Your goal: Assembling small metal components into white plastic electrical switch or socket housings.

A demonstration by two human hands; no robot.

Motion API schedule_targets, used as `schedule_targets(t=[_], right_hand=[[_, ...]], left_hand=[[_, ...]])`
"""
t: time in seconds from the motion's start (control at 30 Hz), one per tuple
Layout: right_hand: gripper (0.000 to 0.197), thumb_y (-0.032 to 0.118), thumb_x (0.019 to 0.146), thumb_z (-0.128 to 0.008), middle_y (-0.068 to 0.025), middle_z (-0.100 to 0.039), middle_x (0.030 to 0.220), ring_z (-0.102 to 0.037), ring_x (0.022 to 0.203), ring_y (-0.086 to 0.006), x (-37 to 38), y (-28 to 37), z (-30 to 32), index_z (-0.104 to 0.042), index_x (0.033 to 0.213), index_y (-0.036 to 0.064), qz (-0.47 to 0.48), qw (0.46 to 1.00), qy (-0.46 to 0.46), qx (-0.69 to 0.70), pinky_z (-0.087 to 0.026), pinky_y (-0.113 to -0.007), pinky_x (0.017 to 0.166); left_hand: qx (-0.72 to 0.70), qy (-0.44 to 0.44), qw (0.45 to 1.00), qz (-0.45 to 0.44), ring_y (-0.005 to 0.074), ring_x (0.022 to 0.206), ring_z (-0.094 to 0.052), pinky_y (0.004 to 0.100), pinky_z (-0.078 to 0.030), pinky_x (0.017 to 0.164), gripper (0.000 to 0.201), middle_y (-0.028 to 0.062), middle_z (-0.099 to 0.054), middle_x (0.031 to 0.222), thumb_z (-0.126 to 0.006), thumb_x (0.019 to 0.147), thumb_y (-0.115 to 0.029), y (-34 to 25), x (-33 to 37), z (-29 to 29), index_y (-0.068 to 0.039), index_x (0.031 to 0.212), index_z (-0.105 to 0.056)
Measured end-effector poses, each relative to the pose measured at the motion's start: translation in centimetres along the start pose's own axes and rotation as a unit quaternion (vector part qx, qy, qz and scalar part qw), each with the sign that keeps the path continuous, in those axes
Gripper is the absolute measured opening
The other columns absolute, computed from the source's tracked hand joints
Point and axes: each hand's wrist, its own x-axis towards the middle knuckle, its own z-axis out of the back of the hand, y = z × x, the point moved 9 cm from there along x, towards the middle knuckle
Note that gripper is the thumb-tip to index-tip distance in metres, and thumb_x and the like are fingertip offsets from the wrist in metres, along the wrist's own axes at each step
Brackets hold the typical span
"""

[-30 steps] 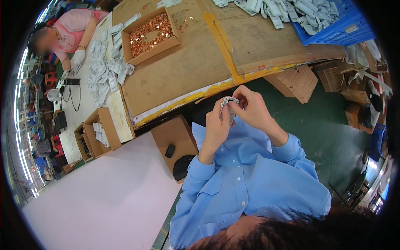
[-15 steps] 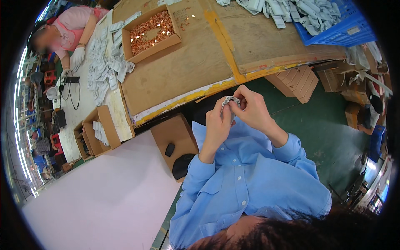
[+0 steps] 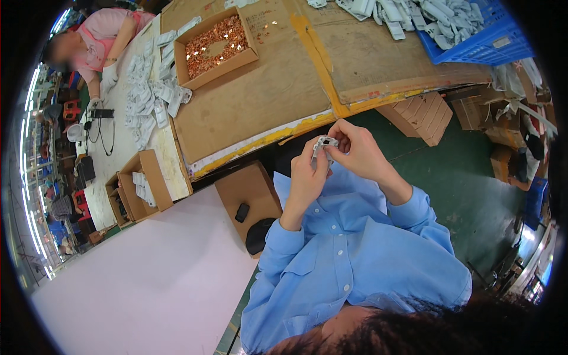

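While both forearms are rising bent at the elbow, the left hand (image 3: 307, 177) and right hand (image 3: 355, 151) are pinching one small pale-grey moulded plastic part (image 3: 323, 145) between closed fingertips, above the lap, near the cardboard-covered bench (image 3: 266, 100).
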Motion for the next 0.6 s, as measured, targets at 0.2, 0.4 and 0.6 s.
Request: schedule_targets(t=[0.2, 0.4, 0.6], right_hand=[[0.016, 0.006, 0.08, -0.07, -0.0015, -0.058, 0.069, -0.053, 0.061, -0.0064, 0.11, -0.23, 0.24, -0.058, 0.09, 0.0015, -0.003, 1.0, 0.011, 0.014, -0.044, -0.022, 0.055], [0.018, 0.005, 0.078, -0.069, -0.0075, -0.062, 0.07, -0.06, 0.061, -0.0161, 0.17, -0.1, 0.32, -0.056, 0.09, 0.0012, -0.012, 1.0, 0.022, 0.002, -0.048, -0.029, 0.057], [0.016, 0.005, 0.078, -0.069, -0.0034, -0.059, 0.068, -0.056, 0.06, -0.0096, 0.25, 0.48, 0.3, -0.056, 0.087, 0.001, 0.009, 0.999, 0.028, -0.018, -0.044, -0.024, 0.054]], left_hand=[[0.002, -0.001, 1.0, -0.009, 0.0136, 0.057, -0.065, 0.0261, -0.052, 0.053, 0.024, 0.0073, -0.065, 0.072, -0.049, 0.097, -0.01, -0.67, 0.13, -0.17, -0.002, 0.118, -0.058], [0.007, 0.006, 1.0, -0.006, 0.0135, 0.056, -0.064, 0.027, -0.052, 0.054, 0.024, 0.0071, -0.063, 0.07, -0.048, 0.098, -0.01, -0.52, 0.09, -0.4, -0.003, 0.118, -0.058], [-0.01, 0.01, 1.0, -0.009, 0.0119, 0.056, -0.062, 0.0264, -0.051, 0.053, 0.023, 0.0066, -0.063, 0.069, -0.049, 0.098, -0.01, -0.82, -0.13, -0.41, -0.003, 0.118, -0.058]])
